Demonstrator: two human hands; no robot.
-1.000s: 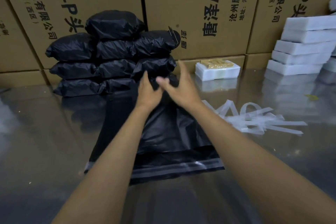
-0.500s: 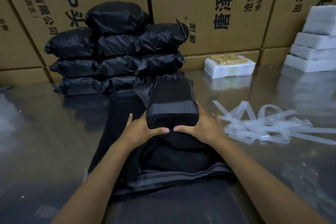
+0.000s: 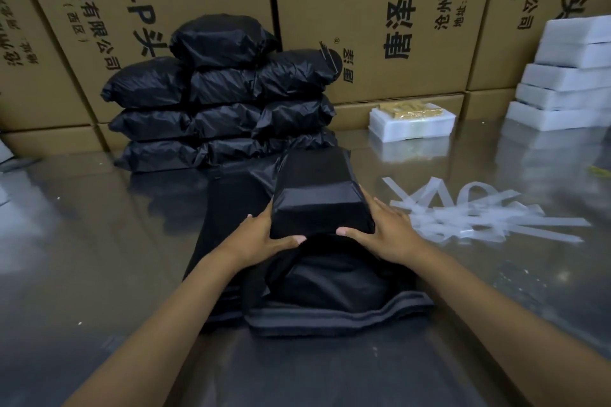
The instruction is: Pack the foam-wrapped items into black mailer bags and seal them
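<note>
At centre of shiny metal table [image 3: 82, 258]: packed black mailer bag [image 3: 319, 195], boxy, tilted up at far end, clamped between both hands. Left hand [image 3: 264, 236] on its left side, thumb curled onto near face; right hand [image 3: 385, 230] on its right side, thumb likewise on near face, fingers laid along the side. Sits on top of a stack of flat empty mailer bags [image 3: 330, 301], grey adhesive strips along near edge, top one rumpled and gaping just below the thumbs.

Far left, just behind held bag: pile of sealed black bags [image 3: 218, 99], four tiers, leaning against cardboard cartons [image 3: 380, 10] with black printed text; blocks the far side, lowest tier nearly touching held bag's far end. Far right of centre: open white foam tray [image 3: 411, 122] with gold-coloured contents, against carton base. Far right edge: stack of white foam-wrapped blocks [image 3: 568, 76], five or so high. Right, near right hand: heap of peeled clear liner strips [image 3: 479, 211] scattered on table, close to the fingers but apart. Both forearms entering from near edge.
</note>
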